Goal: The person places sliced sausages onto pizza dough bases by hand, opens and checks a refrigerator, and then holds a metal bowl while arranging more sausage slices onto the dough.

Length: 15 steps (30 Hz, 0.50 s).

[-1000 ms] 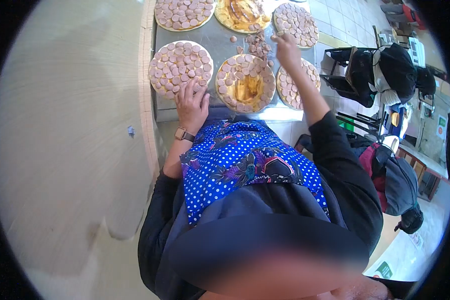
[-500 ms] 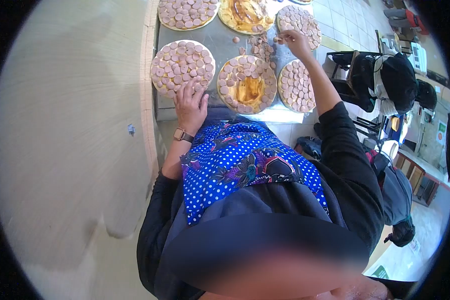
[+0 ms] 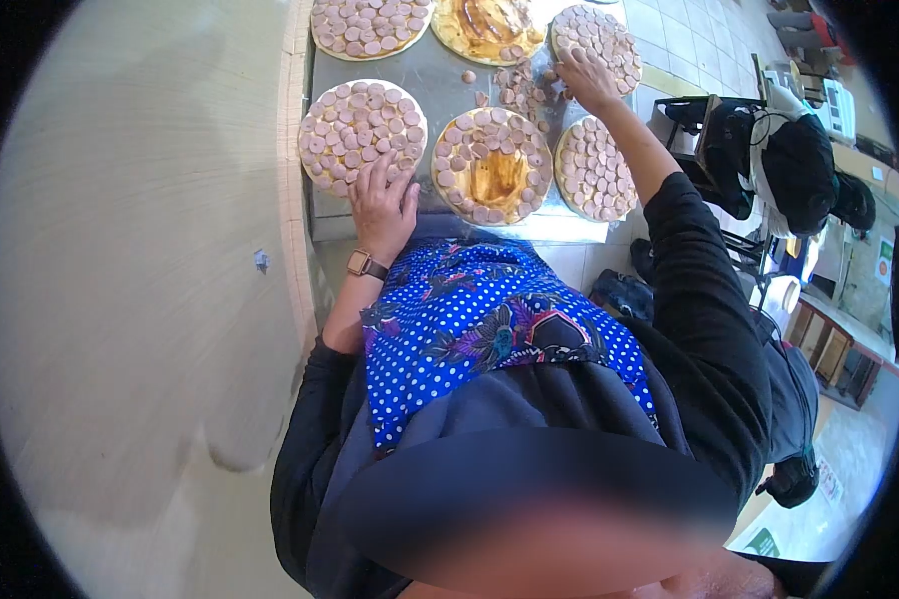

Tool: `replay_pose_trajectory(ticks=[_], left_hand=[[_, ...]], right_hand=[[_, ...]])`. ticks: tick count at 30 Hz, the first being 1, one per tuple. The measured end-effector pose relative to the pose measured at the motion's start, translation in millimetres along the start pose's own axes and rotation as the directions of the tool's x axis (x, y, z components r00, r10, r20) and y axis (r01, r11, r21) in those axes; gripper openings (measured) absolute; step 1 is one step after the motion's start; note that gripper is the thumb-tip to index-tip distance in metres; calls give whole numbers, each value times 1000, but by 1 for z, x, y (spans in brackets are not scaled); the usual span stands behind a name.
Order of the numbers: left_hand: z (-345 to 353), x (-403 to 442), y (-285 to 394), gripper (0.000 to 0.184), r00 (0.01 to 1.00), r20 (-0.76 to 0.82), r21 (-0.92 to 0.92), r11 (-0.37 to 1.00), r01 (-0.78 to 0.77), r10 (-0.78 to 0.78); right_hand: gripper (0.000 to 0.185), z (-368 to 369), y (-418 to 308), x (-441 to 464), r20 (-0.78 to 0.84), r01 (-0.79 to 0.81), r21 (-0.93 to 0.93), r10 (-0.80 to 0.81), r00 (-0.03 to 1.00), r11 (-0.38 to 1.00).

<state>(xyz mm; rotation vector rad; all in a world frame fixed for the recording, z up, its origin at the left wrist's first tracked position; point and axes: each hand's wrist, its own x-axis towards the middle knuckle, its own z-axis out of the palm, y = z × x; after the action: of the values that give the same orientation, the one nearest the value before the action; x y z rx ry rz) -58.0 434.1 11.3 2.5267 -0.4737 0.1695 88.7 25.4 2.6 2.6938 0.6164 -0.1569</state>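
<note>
My left hand [image 3: 384,208] rests with its fingers outstretched on the near edge of a round pizza base [image 3: 363,138] covered in sausage slices. My right hand [image 3: 585,80] is at the left edge of the back right pizza [image 3: 609,45], beside a loose pile of sausage slices [image 3: 519,90]. Its fingers are bent downward and their tips are mostly hidden, so what they hold cannot be made out. Between my hands lies a pizza [image 3: 493,180] with slices around its rim and bare brown-orange sauce in the middle.
The metal table [image 3: 335,215] also bears a slice-covered pizza [image 3: 372,22], a mostly sauced base [image 3: 487,25] and a front right pizza [image 3: 596,170]. A wall [image 3: 150,250] borders it on the left. Chairs with dark bags [image 3: 799,160] stand at right.
My right hand has shifted slightly, its fingers turning down beside the back right pizza. A few slices now lie on the sauced base's near edge. My left hand stays in place.
</note>
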Motion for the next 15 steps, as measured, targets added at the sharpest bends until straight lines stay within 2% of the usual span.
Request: replay_pose_trajectory(ticks=[2, 4, 5, 6, 7, 8, 10, 11, 13, 15], left_hand=[[0, 0, 0, 25, 1000, 4, -5, 1000, -1, 1], [-1, 0, 0, 25, 1000, 12, -6, 1000, 6, -5], [-3, 1, 1, 25, 1000, 22, -5, 1000, 14, -14], [-3, 0, 1, 25, 999, 27, -6, 1000, 20, -19], [-4, 0, 1, 25, 999, 26, -7, 1000, 20, -20], [-4, -1, 2, 26, 999, 29, -9, 1000, 30, -29], [-2, -2, 2, 27, 999, 32, -13, 999, 38, -37], [0, -3, 2, 27, 999, 36, -18, 999, 34, -34], [1, -1, 2, 27, 999, 40, -21, 999, 31, -30], [2, 2, 3, 26, 999, 31, -31, 999, 22, -21]], right_hand=[[31, -2, 3, -1, 58, 5, -6, -5, 998, 1000], [40, -9, 2, -9, -67, 18, 154, -8, 998, 988], [40, -10, 1, -10, -65, 24, 158, -14, 998, 987], [34, -5, 0, -12, -24, -122, 400, 144, 989, 908], [29, -1, -1, -16, 55, -258, 609, 284, 957, 750], [29, 3, -1, -21, 54, -258, 608, 285, 957, 751], [25, 8, -1, -31, 156, -297, 821, 309, 938, 488], [25, 11, -3, -36, 156, -297, 821, 309, 938, 488], [20, 0, -22, -54, 191, -266, 940, 318, 929, 212], [18, -12, -51, -67, 204, -260, 949, 280, 938, 179]])
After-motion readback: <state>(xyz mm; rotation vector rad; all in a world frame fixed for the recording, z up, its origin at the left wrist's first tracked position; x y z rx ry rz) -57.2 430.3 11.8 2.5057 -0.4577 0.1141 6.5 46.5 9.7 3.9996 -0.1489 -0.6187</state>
